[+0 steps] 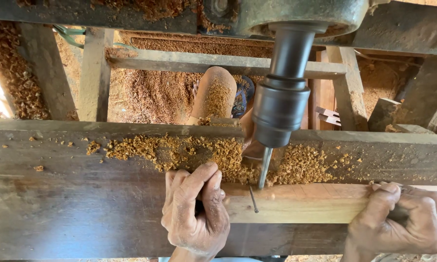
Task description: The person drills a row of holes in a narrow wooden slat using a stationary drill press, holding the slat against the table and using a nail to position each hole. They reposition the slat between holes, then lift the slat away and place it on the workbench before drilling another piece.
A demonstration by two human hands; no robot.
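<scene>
Wood strip [301,203], one piece, pale, lies lengthwise on the dark bench plank [73,204] under one drill chuck [280,114] with one bit [264,167] meeting its top edge. Two hands on it: left hand [195,213] fisted around the strip's left end, right hand [407,221] clamped on the right end. One shavings pile [179,150] heaps behind the bit; one loose nail [253,199] lies on the strip.
</scene>
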